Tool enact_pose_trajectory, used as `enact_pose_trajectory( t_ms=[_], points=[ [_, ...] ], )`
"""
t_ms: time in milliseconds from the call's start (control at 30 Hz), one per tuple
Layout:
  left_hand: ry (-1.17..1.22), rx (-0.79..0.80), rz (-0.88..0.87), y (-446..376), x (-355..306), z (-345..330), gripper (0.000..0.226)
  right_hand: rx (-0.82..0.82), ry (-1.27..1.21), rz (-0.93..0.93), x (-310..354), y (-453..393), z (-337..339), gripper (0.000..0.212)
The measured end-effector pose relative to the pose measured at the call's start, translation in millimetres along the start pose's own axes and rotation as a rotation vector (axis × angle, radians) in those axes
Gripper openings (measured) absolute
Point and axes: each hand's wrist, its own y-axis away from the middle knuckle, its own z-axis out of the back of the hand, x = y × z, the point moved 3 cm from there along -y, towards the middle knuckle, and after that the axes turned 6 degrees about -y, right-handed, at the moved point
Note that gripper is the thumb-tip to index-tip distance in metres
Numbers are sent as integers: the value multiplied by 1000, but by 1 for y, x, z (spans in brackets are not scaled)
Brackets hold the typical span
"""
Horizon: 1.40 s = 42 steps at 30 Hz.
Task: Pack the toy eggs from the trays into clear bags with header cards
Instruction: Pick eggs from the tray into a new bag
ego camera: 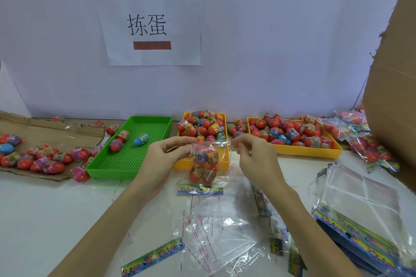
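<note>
now your left hand point(166, 155) and right hand point(249, 153) each pinch a top corner of the filled bag point(203, 164), held between them above the table point(45, 209); it hangs lengthwise, header card point(200, 189) nearest you, mouth far.

The box point(396, 69) at 3 o'clock runs off the right edge. The bag stack point(360, 227) at 4 o'clock is cut by the lower right corner. The held bag point(203, 164) covers the near end of 1 tray point(222, 159) (the middle one). Egg labels are too small to read.
</note>
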Motion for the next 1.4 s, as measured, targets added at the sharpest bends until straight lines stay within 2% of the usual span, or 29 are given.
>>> enact_pose_trajectory(
  t_ms=[100, 167, 233, 300, 400, 500, 667, 800, 900, 1033, 1233, 1300, 1400],
  points=[
    [15, 30, -12, 0, -2, -3, 34, 76, -523, -302, -1, 0, -7, 25],
    [-19, 66, -30, 2, -4, -3, 48, 138, -638, -355, -1, 2, -11, 21],
    [-74, 110, -58, 4, -5, -4, 51, 155, -605, -295, -3, 4, -15, 30],
    [-108, 135, -78, 6, -5, -4, 42, 154, -554, -208, -4, 5, -16, 41],
    [-145, 103, -104, 6, -5, -5, 31, 163, -503, -72, -2, 4, -16, 28],
    [-214, 68, -133, 7, -6, -4, 25, 137, -503, -85, -4, 5, -18, 12],
    [-256, 215, -173, 7, -10, 1, 43, 114, -501, -131, -9, 4, -21, 11],
    [-441, 128, -333, 7, -13, 0, 15, 114, -493, -126, -10, 3, -22, 5],
    [-516, 36, -435, 9, -14, -2, 8, 119, -467, -110, -10, 3, -21, 9],
    [-377, 49, -339, 7, -12, 0, 3, 91, -425, -67, -10, 3, -21, 14],
    [-61, 50, -84, 6, -5, -6, 9, 68, -308, 45, -2, 6, -21, 16],
    [-36, 23, -78, 7, -5, -8, 20, 73, -296, 81, 1, 6, -21, 17],
    [-122, -25, -138, 8, -6, -11, 13, 60, -261, 114, 3, 7, -22, 17]
  ],
)
